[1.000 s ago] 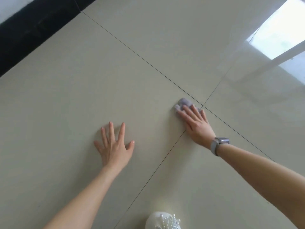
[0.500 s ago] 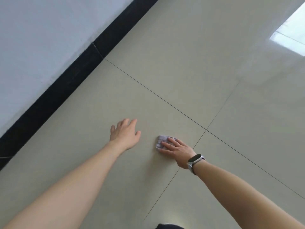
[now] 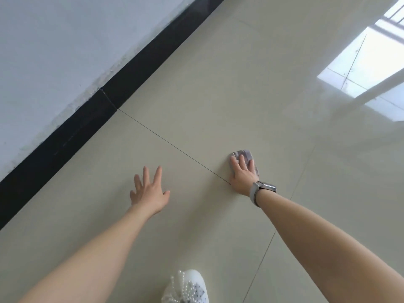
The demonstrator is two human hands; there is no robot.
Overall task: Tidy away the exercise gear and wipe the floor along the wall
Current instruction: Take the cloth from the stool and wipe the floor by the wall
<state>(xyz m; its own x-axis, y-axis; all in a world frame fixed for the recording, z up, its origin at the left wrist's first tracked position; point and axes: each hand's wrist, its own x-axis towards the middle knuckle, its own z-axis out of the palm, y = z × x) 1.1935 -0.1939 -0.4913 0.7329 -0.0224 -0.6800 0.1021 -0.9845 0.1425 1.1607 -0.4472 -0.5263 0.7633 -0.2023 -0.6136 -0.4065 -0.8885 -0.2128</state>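
The right hand [image 3: 243, 174] presses a small grey cloth [image 3: 244, 155] flat against the floor [image 3: 196, 88], fingers stretched over it rather than curled round it. Half a second ago the cloth sat close beside the left hand; now it lies well out to the right, just past the thin tile joint [image 3: 170, 145] that runs from the black skirting board [image 3: 105, 106] toward the wrist. A second ago it was out on that side too, so the cloth is sweeping back and forth across the tiles.

The left hand [image 3: 149, 193] has gone from slightly lifted with bent fingers to fingers spread and straight, flat on the floor or just above it, holding nothing and probably acting as a prop.

The cloth is still well apart from the skirting board and the wall [image 3: 54, 51], so the strip right along the wall seems not yet wiped. No exercise gear is in view. A watch [image 3: 261, 189] sits on the right wrist, and a white beaded shoe [image 3: 188, 287] shows at the bottom edge.
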